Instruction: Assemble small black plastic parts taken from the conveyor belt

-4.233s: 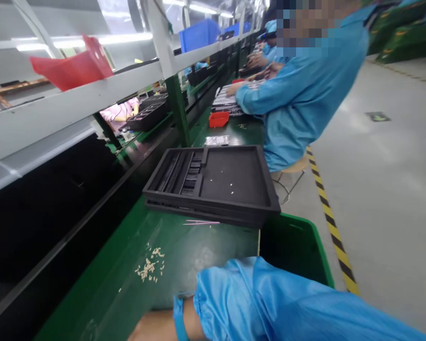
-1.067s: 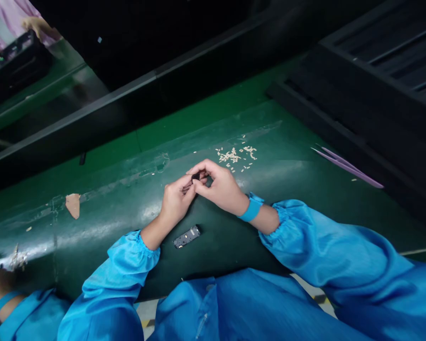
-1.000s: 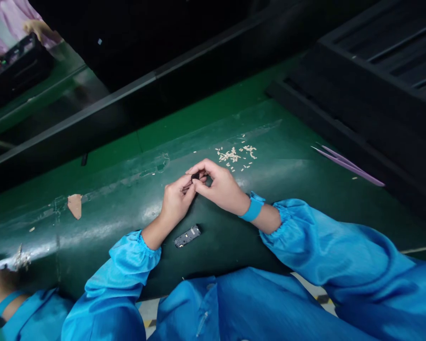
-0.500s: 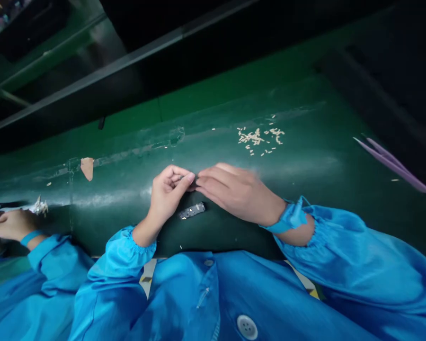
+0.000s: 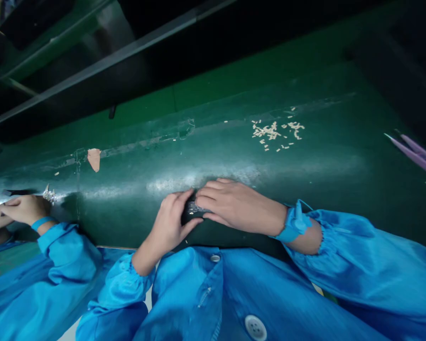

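A small dark circuit board [image 5: 194, 208] lies on the green bench between my hands, only its middle showing. My left hand [image 5: 172, 219] curves around its left end, fingers at the far edge and thumb along the near side. Over the right end are the bent fingers of my right hand [image 5: 230, 201], thumb low at the near edge, covering that part. Whether a tiny piece is under the right fingertips is hidden. A blue band wraps my right wrist.
Small pale pieces [image 5: 270, 130] lie scattered beyond my right hand. Purple-handled tweezers [image 5: 421, 154] rest at far right. A tan scrap [image 5: 94, 160] sits on the green bench [image 5: 135, 166] to the left. A co-worker's hand [image 5: 30, 208] is at far left, near a small pale heap [image 5: 49, 194].
Both hands have come down toward me from their fingertip-to-fingertip position above the circuit board and closed around it. The view has shifted slightly, moving the scattered pieces and tweezers rightward.
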`<action>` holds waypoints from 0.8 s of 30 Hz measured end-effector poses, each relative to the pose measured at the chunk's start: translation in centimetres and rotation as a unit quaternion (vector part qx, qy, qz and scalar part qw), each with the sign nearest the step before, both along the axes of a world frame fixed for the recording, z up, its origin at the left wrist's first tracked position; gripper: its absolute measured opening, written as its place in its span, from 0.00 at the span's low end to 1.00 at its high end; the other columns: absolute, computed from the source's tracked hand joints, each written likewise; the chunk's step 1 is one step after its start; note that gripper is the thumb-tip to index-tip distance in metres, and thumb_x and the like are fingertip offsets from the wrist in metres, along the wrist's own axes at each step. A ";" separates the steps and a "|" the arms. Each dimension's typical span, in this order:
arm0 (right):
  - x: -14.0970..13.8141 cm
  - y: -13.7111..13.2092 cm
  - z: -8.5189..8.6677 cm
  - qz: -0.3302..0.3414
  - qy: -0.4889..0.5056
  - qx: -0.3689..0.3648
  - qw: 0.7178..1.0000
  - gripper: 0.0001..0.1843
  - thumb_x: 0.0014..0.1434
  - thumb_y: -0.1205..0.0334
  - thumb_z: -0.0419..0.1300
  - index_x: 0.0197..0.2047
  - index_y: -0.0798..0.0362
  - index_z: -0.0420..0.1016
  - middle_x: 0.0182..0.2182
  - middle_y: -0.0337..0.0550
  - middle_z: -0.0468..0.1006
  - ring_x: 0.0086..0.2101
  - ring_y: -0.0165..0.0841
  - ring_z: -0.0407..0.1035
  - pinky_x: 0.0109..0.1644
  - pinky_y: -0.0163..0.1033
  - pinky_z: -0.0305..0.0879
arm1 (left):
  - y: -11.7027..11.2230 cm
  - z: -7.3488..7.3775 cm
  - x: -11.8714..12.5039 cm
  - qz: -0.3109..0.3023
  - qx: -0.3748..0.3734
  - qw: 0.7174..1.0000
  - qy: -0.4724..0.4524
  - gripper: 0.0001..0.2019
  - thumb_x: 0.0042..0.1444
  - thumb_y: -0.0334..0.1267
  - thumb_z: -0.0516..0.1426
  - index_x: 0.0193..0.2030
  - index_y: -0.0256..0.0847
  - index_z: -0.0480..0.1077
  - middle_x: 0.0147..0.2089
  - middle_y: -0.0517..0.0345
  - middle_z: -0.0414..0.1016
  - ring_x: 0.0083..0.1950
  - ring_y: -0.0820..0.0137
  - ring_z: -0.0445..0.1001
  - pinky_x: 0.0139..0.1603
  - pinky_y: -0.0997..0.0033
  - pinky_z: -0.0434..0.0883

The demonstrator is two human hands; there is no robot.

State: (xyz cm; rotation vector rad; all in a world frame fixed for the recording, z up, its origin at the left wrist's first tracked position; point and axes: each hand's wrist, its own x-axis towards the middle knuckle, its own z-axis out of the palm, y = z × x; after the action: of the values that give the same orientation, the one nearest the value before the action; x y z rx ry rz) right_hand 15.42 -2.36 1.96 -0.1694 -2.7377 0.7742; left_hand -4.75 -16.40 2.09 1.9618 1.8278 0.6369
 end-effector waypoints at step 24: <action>-0.3 0.2 -0.1 -0.075 -0.004 -0.152 0.986 0.24 0.60 0.52 0.69 0.55 0.51 0.70 0.49 0.52 0.80 0.46 0.45 0.77 0.47 0.48 0.74 | 10.3 3.6 -7.3 -0.005 -0.004 0.998 0.054 0.19 0.73 0.48 0.47 0.49 0.40 0.75 0.50 0.47 0.78 0.55 0.61 0.74 0.62 0.59 0.68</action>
State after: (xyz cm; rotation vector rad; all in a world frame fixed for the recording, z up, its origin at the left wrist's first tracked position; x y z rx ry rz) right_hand 15.09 -2.13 1.86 -0.4369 -2.5619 1.1427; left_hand -12.08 -6.13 5.66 2.0355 1.8784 0.5271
